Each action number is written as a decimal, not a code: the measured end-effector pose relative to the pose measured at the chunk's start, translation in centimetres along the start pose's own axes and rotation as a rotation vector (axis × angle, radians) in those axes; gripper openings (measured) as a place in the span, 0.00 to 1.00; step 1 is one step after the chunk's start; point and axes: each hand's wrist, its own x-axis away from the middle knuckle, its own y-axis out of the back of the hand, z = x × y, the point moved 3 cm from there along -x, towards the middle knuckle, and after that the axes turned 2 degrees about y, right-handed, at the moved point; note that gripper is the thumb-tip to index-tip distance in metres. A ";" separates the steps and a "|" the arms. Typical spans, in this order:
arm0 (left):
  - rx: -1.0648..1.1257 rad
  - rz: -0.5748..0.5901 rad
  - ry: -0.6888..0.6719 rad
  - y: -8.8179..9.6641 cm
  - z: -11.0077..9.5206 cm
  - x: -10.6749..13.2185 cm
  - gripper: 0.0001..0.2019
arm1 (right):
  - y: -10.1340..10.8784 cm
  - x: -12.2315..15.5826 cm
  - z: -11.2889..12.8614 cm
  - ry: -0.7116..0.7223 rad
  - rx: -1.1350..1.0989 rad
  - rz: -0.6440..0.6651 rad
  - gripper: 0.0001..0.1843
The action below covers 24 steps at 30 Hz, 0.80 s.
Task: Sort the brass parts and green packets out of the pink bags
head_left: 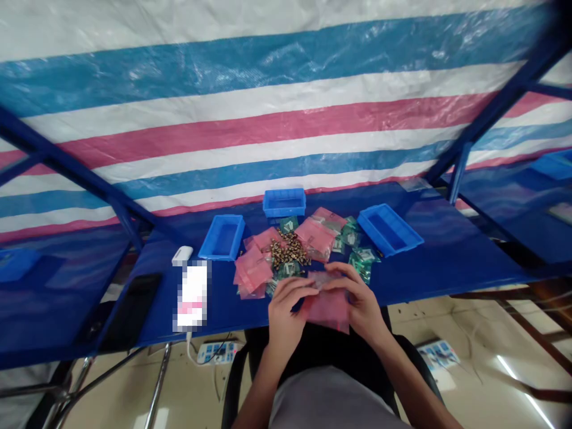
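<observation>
Both my hands hold one pink plastic bag [328, 307] over the near edge of the blue table [447, 262]. My left hand [286, 307] pinches the bag's top left part with closed fingers. My right hand [357, 298] grips its right side, thumb on the top edge. Just beyond my hands lies a heap of small brass-coloured parts [289, 250]. Around it lie more pink bags [252, 271] and green packets [361, 262].
Three blue plastic trays stand behind the heap: left [222, 237], middle [284, 202], right [389, 229]. A white case [182, 255], a blurred white item [192, 295] and a black phone [134, 307] lie to the left. A striped tarp hangs behind. A power strip [217, 351] lies on the floor.
</observation>
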 end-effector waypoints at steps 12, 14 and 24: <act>0.631 0.251 0.593 1.5 1.5 6.0 0.17 | -1.5 5.1 -0.2 -0.268 0.046 0.368 0.10; 0.624 0.325 0.654 1.9 1.4 7.1 0.21 | -2.1 6.0 -0.1 -0.279 0.098 0.447 0.10; 0.205 0.001 0.560 8.5 2.4 1.5 0.17 | -4.2 8.3 -1.7 -0.347 0.097 0.576 0.17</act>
